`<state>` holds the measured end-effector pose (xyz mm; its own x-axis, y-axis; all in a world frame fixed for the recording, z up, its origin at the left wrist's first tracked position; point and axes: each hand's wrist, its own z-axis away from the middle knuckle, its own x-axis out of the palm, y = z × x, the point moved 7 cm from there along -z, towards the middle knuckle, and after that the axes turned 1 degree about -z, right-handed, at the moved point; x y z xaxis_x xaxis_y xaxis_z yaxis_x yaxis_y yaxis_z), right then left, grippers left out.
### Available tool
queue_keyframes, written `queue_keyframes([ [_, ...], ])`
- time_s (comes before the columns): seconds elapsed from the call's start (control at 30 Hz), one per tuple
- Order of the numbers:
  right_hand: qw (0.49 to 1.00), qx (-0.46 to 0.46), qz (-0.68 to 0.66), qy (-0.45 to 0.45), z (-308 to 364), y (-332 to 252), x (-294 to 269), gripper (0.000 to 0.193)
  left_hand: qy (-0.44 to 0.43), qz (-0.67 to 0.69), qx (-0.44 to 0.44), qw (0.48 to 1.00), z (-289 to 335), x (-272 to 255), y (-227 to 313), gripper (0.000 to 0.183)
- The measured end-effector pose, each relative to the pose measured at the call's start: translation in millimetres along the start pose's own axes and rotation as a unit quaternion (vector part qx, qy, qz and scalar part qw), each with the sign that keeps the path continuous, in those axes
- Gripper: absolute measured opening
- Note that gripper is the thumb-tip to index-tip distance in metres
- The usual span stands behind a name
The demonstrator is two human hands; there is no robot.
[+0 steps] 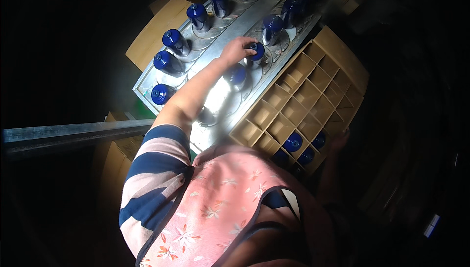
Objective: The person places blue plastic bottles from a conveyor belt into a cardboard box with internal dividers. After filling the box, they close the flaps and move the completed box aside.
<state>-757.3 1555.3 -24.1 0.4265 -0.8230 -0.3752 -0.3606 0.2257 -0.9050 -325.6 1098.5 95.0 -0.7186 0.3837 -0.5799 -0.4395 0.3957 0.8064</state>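
My left hand point(239, 49) is stretched out over a metal conveyor point(223, 39), its fingers closed round the top of a blue bottle point(256, 57). The bottle is glossy, with a rounded shoulder and a small round nub on top. Just nearer me, a similar blue bottle point(237, 75) stands in bright glare. Beyond the held one is another blue bottle point(272, 28). In dim light my right hand point(339, 140) is at the right side of a divided cardboard box point(356, 66); its fingers are too dark to make out. Several blue bottles point(293, 142) sit in the box's near compartments.
Along the conveyor's left side stands a row of blue bottles point(198, 17) on round plates. A cardboard flap point(155, 34) rises beyond that side. A metal bar point(78, 132) runs in from the left, above another cardboard box point(117, 162). The surroundings are very dark.
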Motion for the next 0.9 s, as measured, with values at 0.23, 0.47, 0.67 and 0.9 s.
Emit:
queue_keyframes([
  [0.23, 0.999, 0.026, -0.002, 0.035, 11.5, 17.3, -31.8, 0.042, 0.263, -0.062, -0.043, 0.962, 34.1, -154.9, -88.1, 0.041],
  [0.47, 0.981, 0.031, 0.175, 0.08, -43.0, 42.1, 32.7, 0.041, 0.133, 0.021, -0.215, 0.967, -41.7, -172.0, -281.5, 0.052],
  [0.67, 0.972, 0.021, 0.222, 0.076, -77.3, 62.4, 115.2, 0.039, 0.121, -0.05, -0.245, 0.961, -83.1, -191.6, -371.2, 0.044],
  [0.9, 0.968, -0.017, 0.237, 0.084, -74.5, 77.6, 125.0, 0.039, 0.194, -0.058, -0.219, 0.955, -95.1, -192.1, -336.1, 0.042],
])
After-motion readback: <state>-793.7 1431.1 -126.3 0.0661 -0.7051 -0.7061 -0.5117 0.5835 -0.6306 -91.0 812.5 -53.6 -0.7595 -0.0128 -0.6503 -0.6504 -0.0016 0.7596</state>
